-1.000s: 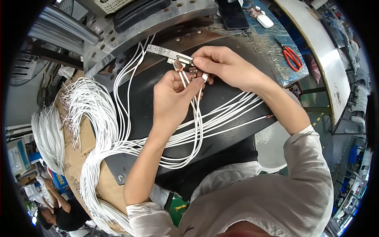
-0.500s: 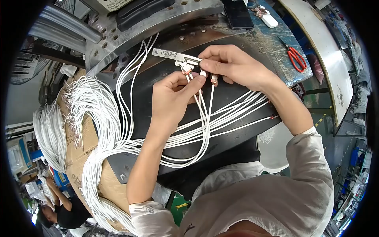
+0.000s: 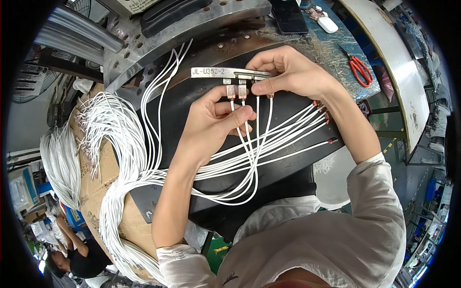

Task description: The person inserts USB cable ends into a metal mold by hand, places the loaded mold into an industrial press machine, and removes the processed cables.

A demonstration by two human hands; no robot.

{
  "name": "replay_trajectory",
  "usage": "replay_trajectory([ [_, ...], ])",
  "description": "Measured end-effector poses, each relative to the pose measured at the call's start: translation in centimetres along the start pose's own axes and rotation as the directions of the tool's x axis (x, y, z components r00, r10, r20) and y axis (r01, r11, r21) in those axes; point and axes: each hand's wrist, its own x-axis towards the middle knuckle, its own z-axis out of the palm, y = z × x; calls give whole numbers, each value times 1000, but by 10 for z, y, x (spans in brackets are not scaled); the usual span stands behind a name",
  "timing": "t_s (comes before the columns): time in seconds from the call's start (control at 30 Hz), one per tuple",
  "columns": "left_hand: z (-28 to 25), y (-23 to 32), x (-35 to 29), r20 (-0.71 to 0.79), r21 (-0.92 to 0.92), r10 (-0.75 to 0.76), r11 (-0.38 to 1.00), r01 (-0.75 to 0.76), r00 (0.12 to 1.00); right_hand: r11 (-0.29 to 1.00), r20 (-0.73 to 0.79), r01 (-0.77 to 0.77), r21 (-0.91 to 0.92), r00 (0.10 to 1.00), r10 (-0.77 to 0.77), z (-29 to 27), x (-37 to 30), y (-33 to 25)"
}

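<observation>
A flat metal strip (image 3: 207, 73) with engraved marking lies level above the black work surface. My right hand (image 3: 288, 79) pinches its right end, thumb below and fingers behind. Along the strip's lower edge sit several small metal plug connectors (image 3: 242, 91) on white cables, with reddish-orange bits at their bases. Two plugs show plainly; those on the right are partly hidden by my right thumb. My left hand (image 3: 211, 125) is closed just below the plugs, its thumb and fingers around the white cables (image 3: 249, 144), which loop down and leftward.
More white cables (image 3: 283, 139) with small tips lie across the black surface (image 3: 168, 129). At left, a thick cable bundle (image 3: 120, 144) rests on brown cardboard (image 3: 91, 194). Red-handled pliers (image 3: 360, 71), a dark phone (image 3: 289, 17) and a white case (image 3: 328, 25) lie at far right. Another person works at lower left.
The strip has turned from slanting to nearly level and moved slightly right and lower. The plugs now hang in a row beneath it. My left hand has slid down a little onto the cables.
</observation>
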Motion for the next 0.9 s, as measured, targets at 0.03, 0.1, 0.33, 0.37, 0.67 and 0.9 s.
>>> replay_trajectory([
  [0.03,0,0,0,-1,0,-1,1000,1,1000,1000,1,0,1,1000,0,1,0,0],
  [0.1,0,0,0,-5,-21,7,1000,-7,1000,999,11,28,-24,1000,-27,2,0,-1],
  [0.33,1,-2,0,-35,-61,10,998,-12,999,1000,-27,-19,-15,999,19,0,-1,-5],
  [0.37,1,-1,-1,-34,-64,3,998,-5,999,1000,-26,-21,0,999,21,0,-1,-5],
  [0.67,3,0,0,-34,-98,4,995,-7,999,999,-19,8,47,1000,-7,4,1,2],
  [0.9,4,-2,-1,-19,-96,1,995,-3,1000,999,-60,-5,-37,998,2,-1,2,-1],
])
